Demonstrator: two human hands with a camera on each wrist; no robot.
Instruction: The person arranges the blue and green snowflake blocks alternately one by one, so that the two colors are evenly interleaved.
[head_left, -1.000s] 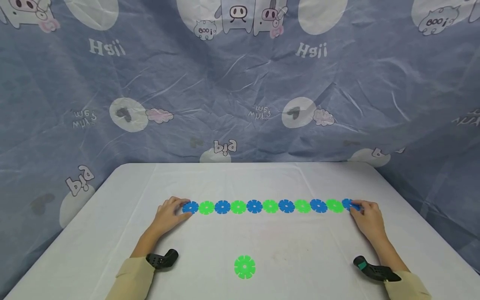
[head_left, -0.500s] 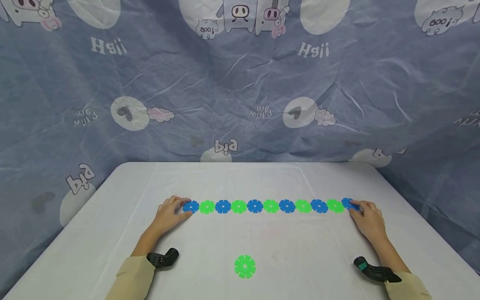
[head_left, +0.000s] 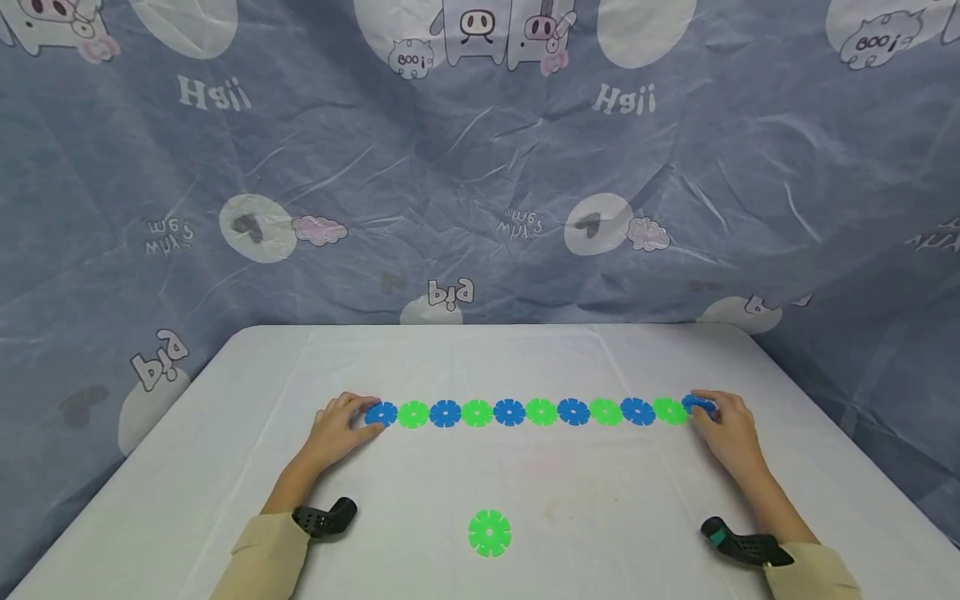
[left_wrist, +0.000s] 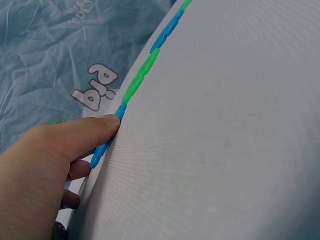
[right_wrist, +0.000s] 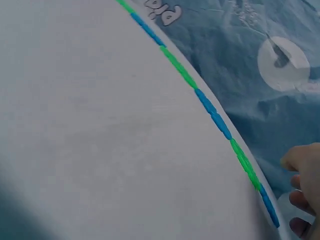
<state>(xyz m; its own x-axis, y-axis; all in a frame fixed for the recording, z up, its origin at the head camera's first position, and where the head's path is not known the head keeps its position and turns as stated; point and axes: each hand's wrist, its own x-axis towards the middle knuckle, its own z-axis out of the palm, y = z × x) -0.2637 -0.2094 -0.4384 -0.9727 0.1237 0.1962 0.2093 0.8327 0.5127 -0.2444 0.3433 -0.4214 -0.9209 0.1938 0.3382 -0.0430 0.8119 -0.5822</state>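
Note:
A row of blue and green interlocking discs, with a green disc point(head_left: 542, 412) near its middle, lies across the table. My left hand point(head_left: 333, 433) pinches the blue disc at the left end point(head_left: 380, 417) between thumb and index finger. The left wrist view shows the thumb point(left_wrist: 107, 127) on that disc's near side. At the right end, my right hand point(head_left: 731, 433) has index finger and thumb round the last blue disc point(head_left: 699, 403), which sits slightly tilted. In the right wrist view, the right hand point(right_wrist: 305, 187) shows at the side, close to the end disc point(right_wrist: 269, 206).
One loose green disc point(head_left: 490, 533) lies flat near the front middle of the white table point(head_left: 585, 492). Black wrist devices point(head_left: 326, 518) sit on both forearms. A printed blue cloth point(head_left: 480, 183) hangs behind the table's far edge.
My right hand has shifted a little to the left, its index finger and thumb now further over the end blue disc. The left hand and the rest of the row hold their places.

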